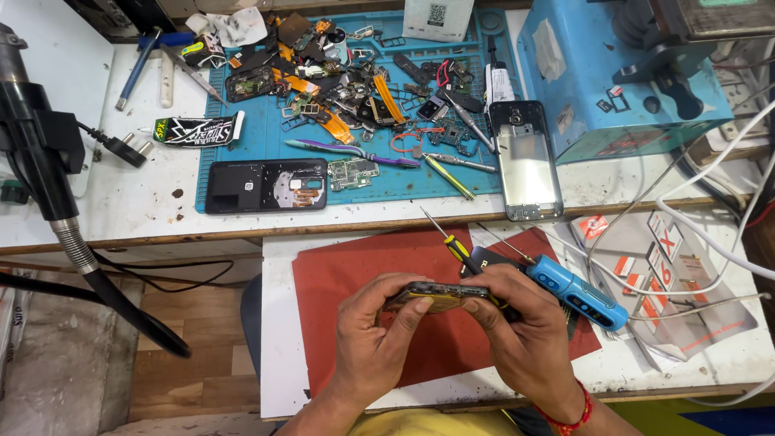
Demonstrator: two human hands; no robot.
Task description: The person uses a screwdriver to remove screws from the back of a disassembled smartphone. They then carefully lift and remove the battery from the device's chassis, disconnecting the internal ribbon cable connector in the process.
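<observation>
Cluttered repair bench, white top, with a red mat (355, 282) in the lower centre of the frame.

Fingers: left hand (373, 331) and right hand (517, 327) both closed on an opened phone (440, 296), pinched edge-on by its 2 ends, held just above the mat at lower centre. Thumbs press its near long edge.

Just behind the right hand: a yellow-handled screwdriver (452, 242) and a blue electric screwdriver (575, 291), lying on the mat's right part.

Upper centre: blue work mat (242, 153) heaped with loose parts; a black back cover (266, 185) and a bare phone frame (526, 161) lie at its front.

Risk, as I judge it: the edge grip could slip or flex the phone; white cables (710, 234) at right could snag the right wrist.

Room: open mat left of the hands; bench edge close below the wrists.
</observation>
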